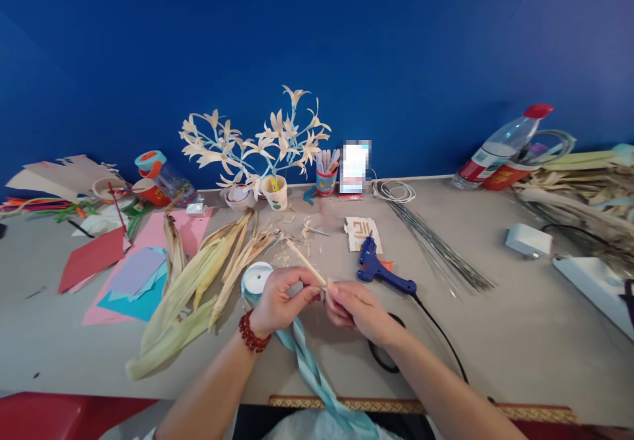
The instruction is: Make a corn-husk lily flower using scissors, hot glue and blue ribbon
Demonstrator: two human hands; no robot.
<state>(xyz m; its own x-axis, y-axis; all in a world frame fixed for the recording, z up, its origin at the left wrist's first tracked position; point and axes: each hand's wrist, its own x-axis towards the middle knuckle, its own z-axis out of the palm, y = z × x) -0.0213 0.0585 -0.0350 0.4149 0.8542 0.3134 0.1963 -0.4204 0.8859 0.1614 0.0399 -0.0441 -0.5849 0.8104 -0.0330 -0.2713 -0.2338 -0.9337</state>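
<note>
Over the middle of the table, my left hand (290,298) and my right hand (359,308) are close together, both pinched on a narrow pale strip (306,263) that looks like corn husk. It points up and to the left from my fingertips; its lower end is hidden by them. Behind my left hand lies a spool (257,278) of light blue ribbon. A length of this ribbon (312,367) runs under my left wrist towards my lap. To the right of my hands rests a blue glue gun (379,268), its nozzle over a stained white card (360,234).
Corn husks (193,294) and coloured paper (143,275) lie to the left. Husk flowers (277,133) stand in a cup (276,195) at the back, near a lit phone (354,168). Wires (440,248), a tilted bottle (500,149) and a power strip (594,294) are at right.
</note>
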